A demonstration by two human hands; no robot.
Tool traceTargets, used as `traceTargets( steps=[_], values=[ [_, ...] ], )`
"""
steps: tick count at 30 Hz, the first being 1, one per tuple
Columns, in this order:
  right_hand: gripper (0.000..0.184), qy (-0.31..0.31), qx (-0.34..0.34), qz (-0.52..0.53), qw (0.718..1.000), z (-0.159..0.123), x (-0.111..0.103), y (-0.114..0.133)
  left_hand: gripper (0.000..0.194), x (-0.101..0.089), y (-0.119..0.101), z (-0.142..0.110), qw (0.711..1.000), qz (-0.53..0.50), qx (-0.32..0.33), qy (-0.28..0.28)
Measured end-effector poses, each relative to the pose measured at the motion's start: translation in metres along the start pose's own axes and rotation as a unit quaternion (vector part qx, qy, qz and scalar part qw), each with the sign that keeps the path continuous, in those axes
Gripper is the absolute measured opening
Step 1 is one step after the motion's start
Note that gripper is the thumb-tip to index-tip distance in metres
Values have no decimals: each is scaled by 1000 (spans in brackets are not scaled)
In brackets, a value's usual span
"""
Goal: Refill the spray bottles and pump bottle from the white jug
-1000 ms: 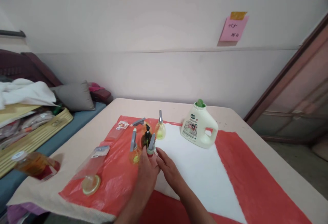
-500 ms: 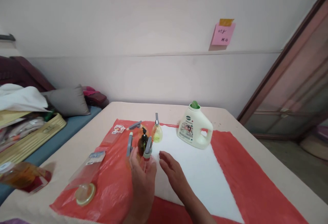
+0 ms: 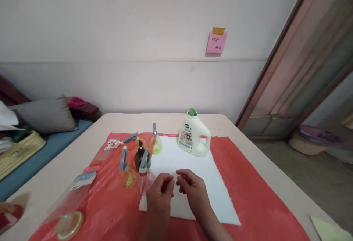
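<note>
My left hand [image 3: 161, 193] and my right hand [image 3: 194, 189] are close together over a white cloth [image 3: 220, 204], fingers loosely curled and nothing visible in them. Just left of my left hand stands a clear spray bottle [image 3: 143, 178] with a grey trigger. Around it are a dark pump bottle [image 3: 139, 158], a clear spray bottle with yellow liquid [image 3: 128, 177], and another bottle with yellow-green liquid [image 3: 156, 146]. Behind them a further grey-trigger spray bottle [image 3: 131, 138] is partly hidden. A pale green detergent jug [image 3: 194, 134] with a green piece in its mouth stands at the cloth's back.
Red plastic sheeting [image 3: 248, 189] covers much of the table [image 3: 165, 118]. At left lie clear plastic packets [image 3: 78, 186] and a round yellowish lid [image 3: 70, 226]. A bottle with a red label [image 3: 9, 215] is at the left edge, a pale yellow paper [image 3: 329, 230] at front right.
My left hand has let go of the clear spray bottle, which now stands among the others, and has come toward my right hand. The view has turned right.
</note>
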State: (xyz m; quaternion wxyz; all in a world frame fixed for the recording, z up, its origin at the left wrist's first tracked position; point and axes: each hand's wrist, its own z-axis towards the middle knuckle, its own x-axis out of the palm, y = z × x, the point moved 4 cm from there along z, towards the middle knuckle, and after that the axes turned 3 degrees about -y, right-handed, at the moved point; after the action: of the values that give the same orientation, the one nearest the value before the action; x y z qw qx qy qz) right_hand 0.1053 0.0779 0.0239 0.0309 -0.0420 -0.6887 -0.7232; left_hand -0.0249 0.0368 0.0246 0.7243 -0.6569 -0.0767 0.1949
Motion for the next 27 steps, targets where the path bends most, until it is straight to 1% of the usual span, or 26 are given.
traceTargets(
  steps=[1, 3, 5, 7, 10, 13, 17, 20, 23, 27],
  values=[
    [28, 10, 9, -2, 1000, -3, 0, 4, 25, 4, -1, 0, 1000, -19, -21, 5],
    [35, 33, 24, -8, 999, -10, -1, 11, 32, 13, -4, -1, 997, -54, -52, 18],
    [46, 41, 5, -14, 999, -17, -2, 19, 41, 24, -8, -4, 994, -77, -68, 36],
    [51, 52, -21, -17, 998, -21, -4, 25, 50, 34, -11, -8, 993, -89, -72, 40],
    [55, 67, -59, -19, 996, -25, -10, 31, 58, 43, -12, -10, 992, -86, -88, 36],
    [58, 81, -76, 0, 994, -27, -18, 33, 63, 49, -13, -11, 988, -98, -105, 51],
    [65, 95, -54, 44, 993, -26, -24, 28, 67, 49, -18, -13, 981, -163, -73, 71],
    [71, 85, -40, 54, 994, -19, -27, 22, 69, 46, -15, -11, 975, -198, -60, 84],
    [75, 43, -11, 42, 998, -8, -36, 18, 72, 38, -9, -3, 972, -217, -74, 55],
    [73, -15, 40, -2, 999, 8, -55, 21, 72, 25, -8, 9, 966, -228, -120, 11]
  ],
)
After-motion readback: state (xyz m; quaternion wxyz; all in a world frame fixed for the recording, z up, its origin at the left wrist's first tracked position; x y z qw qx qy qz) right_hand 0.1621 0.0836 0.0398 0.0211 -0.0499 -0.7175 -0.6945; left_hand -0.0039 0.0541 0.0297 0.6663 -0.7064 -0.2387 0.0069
